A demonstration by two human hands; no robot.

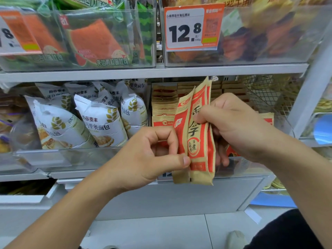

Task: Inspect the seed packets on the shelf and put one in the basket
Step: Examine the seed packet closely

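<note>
Two or three tan and red seed packets (195,133) stand upright in front of the middle shelf, held between both hands. My left hand (152,155) pinches the lower left edge of the front packet with thumb and curled fingers. My right hand (237,126) grips the packets from the right, thumb on the front face and fingers behind. More of the same seed packets (165,106) are stacked in a clear bin on the shelf behind. No basket is in view.
White bread bags (100,121) fill the clear bin to the left. Above are bins of watermelon toast (97,40) and pastries with a 12.8 price tag (192,27). A wire mesh divider (269,92) stands at the right. Pale floor tiles lie below.
</note>
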